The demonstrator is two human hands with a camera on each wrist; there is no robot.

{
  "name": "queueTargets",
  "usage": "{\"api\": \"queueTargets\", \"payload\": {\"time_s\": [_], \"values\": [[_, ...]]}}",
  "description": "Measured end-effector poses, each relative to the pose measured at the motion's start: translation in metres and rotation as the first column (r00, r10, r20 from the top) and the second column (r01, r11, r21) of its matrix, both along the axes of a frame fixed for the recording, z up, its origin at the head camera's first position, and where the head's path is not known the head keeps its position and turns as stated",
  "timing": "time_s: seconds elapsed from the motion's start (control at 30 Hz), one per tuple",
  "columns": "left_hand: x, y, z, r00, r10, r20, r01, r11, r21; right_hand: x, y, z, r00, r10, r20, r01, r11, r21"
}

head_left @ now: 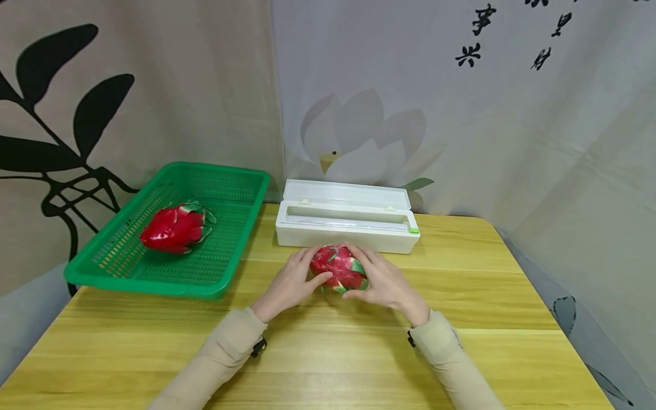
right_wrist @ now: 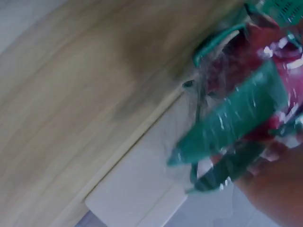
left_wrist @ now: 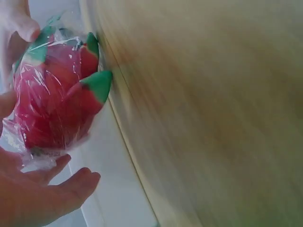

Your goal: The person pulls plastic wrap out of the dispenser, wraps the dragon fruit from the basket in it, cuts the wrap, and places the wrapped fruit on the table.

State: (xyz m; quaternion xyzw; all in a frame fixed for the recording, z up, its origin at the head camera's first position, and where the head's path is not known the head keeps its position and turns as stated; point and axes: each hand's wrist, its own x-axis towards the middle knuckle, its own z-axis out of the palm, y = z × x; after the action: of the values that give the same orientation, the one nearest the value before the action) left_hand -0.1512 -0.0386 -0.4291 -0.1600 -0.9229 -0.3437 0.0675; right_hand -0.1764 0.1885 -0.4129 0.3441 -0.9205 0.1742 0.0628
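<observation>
A red dragon fruit (head_left: 338, 267) with green scale tips is held between both hands, just in front of a white box. Clear plastic film clings round the fruit (left_wrist: 57, 99), creased and shiny in both wrist views. My left hand (head_left: 294, 282) grips its left side, thumb toward me and fingers over the far side. On the opposite side, my right hand (head_left: 384, 282) holds it with thumb and fingers spread round it. Long green scales (right_wrist: 232, 118) show under the film in the right wrist view, where most of the right hand is out of frame.
The white cling film box (head_left: 348, 228) stands with its lid raised at the back of the wooden table (head_left: 328, 364). At the left, a green plastic basket (head_left: 215, 290) holds another red dragon fruit (head_left: 174, 228). A printed curtain (head_left: 512, 142) hangs behind.
</observation>
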Motion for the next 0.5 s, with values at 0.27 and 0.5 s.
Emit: {"api": "queueTargets", "payload": {"time_s": [0.27, 0.5], "values": [[-0.012, -0.017, 0.003, 1.000, 0.027, -0.016, -0.027, 0.999, 0.018, -0.010, -0.014, -0.004, 0.998, 0.018, -0.062, -0.019, 1.000, -0.025], [-0.042, -0.033, 0.000, 0.935, 0.126, -0.332, -0.172, 0.979, -0.110, -0.016, -0.020, -0.004, 0.999, -0.003, -0.053, 0.003, 1.000, -0.008]]}}
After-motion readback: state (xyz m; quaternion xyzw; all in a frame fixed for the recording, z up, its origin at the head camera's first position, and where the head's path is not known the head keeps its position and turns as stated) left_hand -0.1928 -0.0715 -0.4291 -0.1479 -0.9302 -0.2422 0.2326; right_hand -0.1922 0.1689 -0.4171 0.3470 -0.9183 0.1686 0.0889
